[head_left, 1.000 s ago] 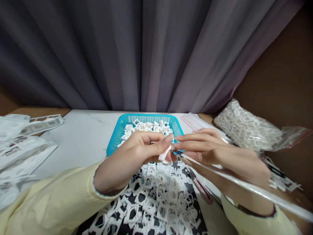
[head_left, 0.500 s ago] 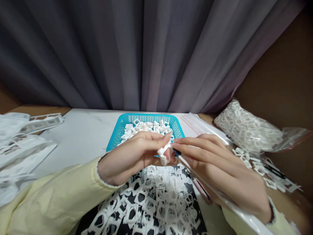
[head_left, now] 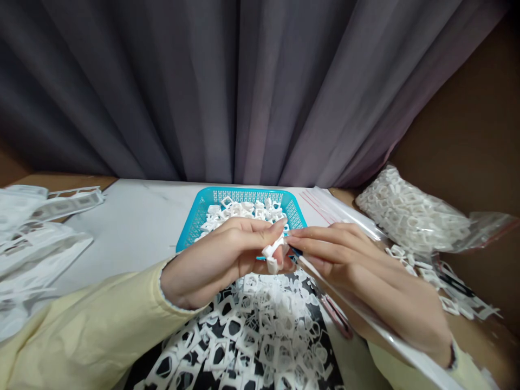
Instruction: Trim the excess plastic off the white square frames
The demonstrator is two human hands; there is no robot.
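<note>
Between the thumb and fingers of my left hand [head_left: 231,252] is a small white plastic part [head_left: 273,261], tilted, with an open notch facing me. My right hand [head_left: 365,281] is closed, its fingertips meeting the part's right side. A slim dark-tipped object [head_left: 296,251] shows in its pinch; most of it is hidden by the fingers. A long whitish strip [head_left: 390,338] runs from beneath those fingers toward the lower right. Below both hands, many loose white plastic pieces [head_left: 244,341] lie on a black mat [head_left: 142,363].
Behind my hands stands a blue basket [head_left: 187,233] of white parts. White sheets and frames [head_left: 44,249] lie left. At right are a clear bag of white parts [head_left: 410,211], a flat plastic bag [head_left: 341,208], loose pieces [head_left: 430,279] and a pinkish-handled tool [head_left: 337,317]. A grey curtain [head_left: 244,92] hangs behind.
Both hands keep nearly the same pose at the white part. The part has tilted slightly, and the whitish strip under my right hand has shifted a little.
</note>
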